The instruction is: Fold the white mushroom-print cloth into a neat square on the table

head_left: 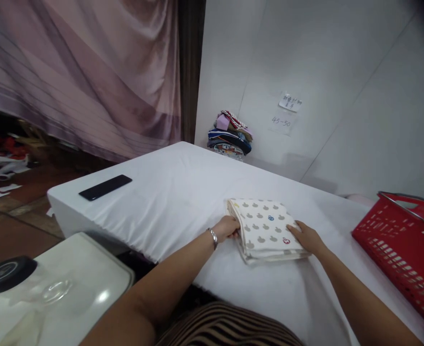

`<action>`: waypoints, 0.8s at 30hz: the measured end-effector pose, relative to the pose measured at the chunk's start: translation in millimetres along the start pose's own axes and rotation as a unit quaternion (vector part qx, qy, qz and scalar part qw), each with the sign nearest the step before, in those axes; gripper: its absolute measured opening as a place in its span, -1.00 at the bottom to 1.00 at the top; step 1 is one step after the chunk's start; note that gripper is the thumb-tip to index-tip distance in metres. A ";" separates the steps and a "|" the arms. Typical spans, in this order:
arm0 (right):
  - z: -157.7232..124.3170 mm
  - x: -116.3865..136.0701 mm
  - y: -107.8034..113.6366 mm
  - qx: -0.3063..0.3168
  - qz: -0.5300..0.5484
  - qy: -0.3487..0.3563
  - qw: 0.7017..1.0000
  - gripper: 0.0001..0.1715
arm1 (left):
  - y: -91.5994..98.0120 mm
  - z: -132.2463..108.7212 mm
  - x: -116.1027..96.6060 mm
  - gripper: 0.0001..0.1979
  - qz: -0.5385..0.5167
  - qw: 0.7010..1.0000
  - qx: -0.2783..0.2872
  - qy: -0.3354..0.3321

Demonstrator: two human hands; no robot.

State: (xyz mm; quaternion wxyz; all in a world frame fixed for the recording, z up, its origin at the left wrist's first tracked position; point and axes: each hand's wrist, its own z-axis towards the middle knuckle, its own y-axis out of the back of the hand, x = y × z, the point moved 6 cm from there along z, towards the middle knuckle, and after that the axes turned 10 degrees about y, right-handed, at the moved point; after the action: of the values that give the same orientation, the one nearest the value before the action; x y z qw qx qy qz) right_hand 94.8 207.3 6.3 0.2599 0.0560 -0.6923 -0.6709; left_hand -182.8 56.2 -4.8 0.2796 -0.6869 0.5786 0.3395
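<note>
Black and round, a lid-like thing (8,275) sits on a glossy white board (100,269) at the lower left of the frame, below the pink curtain (118,72) that hangs across the upper left. Further in, a dark slab (105,187) lies flat near the left end of the table (161,192), well apart from my hands. Just right of the frame's centre, below the clothes pile (229,137) by the wall (341,96), my left hand (229,228) has its fingers drawn together, pinching layers at the left edge of the patterned cloth (264,221); some fingertips are hidden. The cloth lies on the table, directly to the right of that hand, folded so nearly square that I can't make out a long axis. My right hand (303,235) touches the opposite edge, so the cloth sits between the two and neither hand is nearer. At least one digit of the right rests on top, pointing left; I can't tell whether the others grip from beneath. Beyond it, a red basket (399,250) takes up the right edge of the frame, apart from the cloth.
</note>
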 end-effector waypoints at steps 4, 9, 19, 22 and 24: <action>1.8 -1.1 -2.6 0.020 -0.013 -0.005 1.000 -0.20 | -4.5 -1.5 5.9 -0.93 -0.001 1.000 0.010 0.005; 3.7 1.9 -2.4 0.048 -0.013 -0.008 0.999 -0.19 | -15.1 -4.3 11.1 -0.95 0.009 0.999 0.037 0.016; -0.6 10.7 5.1 0.058 -0.049 -0.005 0.997 -0.20 | -16.9 -6.8 8.1 -0.95 0.031 0.999 0.023 0.017; -4.7 11.5 7.6 0.064 -0.069 -0.013 0.995 -0.21 | -16.9 -9.1 11.9 -0.97 0.027 0.999 0.025 0.023; -8.1 19.6 12.1 0.041 -0.091 0.001 0.995 -0.24 | -17.4 -12.2 14.7 -0.98 0.022 0.999 0.026 0.024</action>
State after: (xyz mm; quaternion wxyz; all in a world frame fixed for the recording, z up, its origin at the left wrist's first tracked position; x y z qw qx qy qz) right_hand 84.7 192.9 23.2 0.1958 0.1301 -0.7111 -0.6626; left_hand -162.5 40.9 -9.1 0.2762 -0.6743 0.6086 0.3139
